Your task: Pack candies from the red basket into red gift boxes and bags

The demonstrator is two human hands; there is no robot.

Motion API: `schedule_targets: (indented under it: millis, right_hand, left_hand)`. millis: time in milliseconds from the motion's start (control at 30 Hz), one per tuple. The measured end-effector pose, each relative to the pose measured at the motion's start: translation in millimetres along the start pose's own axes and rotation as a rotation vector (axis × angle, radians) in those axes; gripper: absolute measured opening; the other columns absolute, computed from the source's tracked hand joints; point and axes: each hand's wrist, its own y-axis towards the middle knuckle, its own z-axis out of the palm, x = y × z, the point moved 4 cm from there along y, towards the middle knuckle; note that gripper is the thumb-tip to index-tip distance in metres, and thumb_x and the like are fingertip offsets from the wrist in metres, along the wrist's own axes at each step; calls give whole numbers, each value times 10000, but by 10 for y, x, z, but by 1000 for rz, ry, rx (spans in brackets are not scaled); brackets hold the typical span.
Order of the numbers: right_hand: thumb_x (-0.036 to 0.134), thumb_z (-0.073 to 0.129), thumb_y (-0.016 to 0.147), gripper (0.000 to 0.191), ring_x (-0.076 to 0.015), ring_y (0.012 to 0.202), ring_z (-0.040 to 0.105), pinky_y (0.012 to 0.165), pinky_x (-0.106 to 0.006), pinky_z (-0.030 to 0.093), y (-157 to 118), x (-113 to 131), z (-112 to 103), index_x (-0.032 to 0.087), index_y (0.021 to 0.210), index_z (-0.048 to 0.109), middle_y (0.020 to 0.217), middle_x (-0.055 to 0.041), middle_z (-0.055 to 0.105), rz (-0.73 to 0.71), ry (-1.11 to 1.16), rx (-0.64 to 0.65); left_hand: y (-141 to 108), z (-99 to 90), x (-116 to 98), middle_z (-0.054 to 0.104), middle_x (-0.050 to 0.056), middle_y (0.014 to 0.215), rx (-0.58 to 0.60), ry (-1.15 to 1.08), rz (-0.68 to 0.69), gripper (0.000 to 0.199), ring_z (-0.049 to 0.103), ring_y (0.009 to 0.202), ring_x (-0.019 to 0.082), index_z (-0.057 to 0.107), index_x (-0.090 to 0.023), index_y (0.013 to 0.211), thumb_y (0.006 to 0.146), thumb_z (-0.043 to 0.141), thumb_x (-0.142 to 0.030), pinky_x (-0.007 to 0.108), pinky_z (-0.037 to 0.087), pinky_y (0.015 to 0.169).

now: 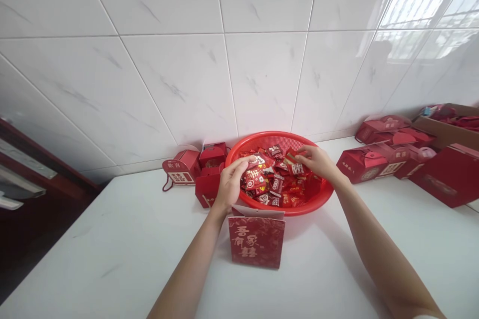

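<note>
A red plastic basket point(279, 134) full of wrapped candies point(277, 183) stands against the tiled wall. Over its left side, my left hand point(231, 182) is closed on a red and white candy packet point(256, 161). My right hand point(316, 160) reaches in from the right, fingertips pinching a red and gold packet point(294, 163). In front of the basket, a dark red gift box point(256, 241) with gold characters stands upright, its top flaps up; neither hand touches it.
Several red gift boxes point(213, 155) sit left of the basket, one with a cord loop. More red boxes point(364, 162) stand at the right, beside a cardboard carton point(445, 129) holding red items. The white table point(149, 249) ends at the left.
</note>
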Motion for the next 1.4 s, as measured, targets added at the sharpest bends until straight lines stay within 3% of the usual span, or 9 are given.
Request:
schedule_targets:
  millis: [233,333,567,800,933,1067,1167,1267,1400]
  right_hand:
    - [122,572,853,198,-242,994,662,722,-287,436,-34,15,-14,172,1024,657,1089,-111,727,41,-176,22]
    - [131,546,852,127,-227,901,652,667,-289,397,-89,74,-96,183,901,652,971,-83,723,42,-224,5]
    - [323,789,712,197,-238,849,643,608,-286,359,-218,207,103,211,783,644,901,-52,683,-61,-499,446]
    - [310,845,624,339,-314,1056,643,829,-353,440,-278,262,319,238,922,700,1024,-56,689,-118,-516,583]
    - [169,730,717,178,-319,968,675,782,-364,451,-258,247,334,230,885,723,953,-83,690,-150,-455,527]
    - [180,525,901,167,-254,857,670,733,-344,454,-239,287,207,205,868,686,910,-83,704,-215,-353,460]
    - [345,461,991,281,-206,791,658,723,-326,490,-279,416,80,198,836,643,834,-47,717,-339,-12,432]
    - [531,540,954,362,-211,767,704,733,-348,545,-344,537,43,196,842,617,812,-45,750,-365,479,462]
    - [586,667,874,386,-236,783,754,791,-396,593,-402,627,169,211,889,576,812,-47,771,-264,767,484]
  left_hand:
    - [3,-5,24,785,78,1135,4,11,3,335,704,1135,275,804,-184,997,867,636,-442,370,534,1025]
    - [-2,-1,9,785,78,1133,3,14,1,335,702,1138,279,803,-185,994,865,639,-446,374,536,1023]
    - [-5,4,1,786,65,1132,13,7,0,307,703,1138,270,800,-196,995,874,640,-428,371,536,1027]
    - [-1,-5,26,780,69,1152,15,20,2,315,706,1128,271,800,-199,998,879,632,-438,373,535,1028]
    - [-5,1,8,782,69,1146,20,28,1,316,705,1134,274,799,-199,1000,880,631,-438,378,536,1029]
    - [-4,5,0,787,72,1127,17,31,0,318,701,1143,284,798,-196,996,872,639,-442,390,535,1034]
    - [-4,4,14,785,67,1133,13,47,-1,310,696,1153,282,801,-206,997,876,635,-437,388,530,1042]
    - [-8,1,25,780,58,1154,9,59,-2,288,692,1160,273,801,-220,1017,890,627,-410,383,527,1047]
    - [-12,-4,22,780,63,1151,11,63,-2,292,700,1139,274,794,-211,1027,890,625,-406,387,536,1031]
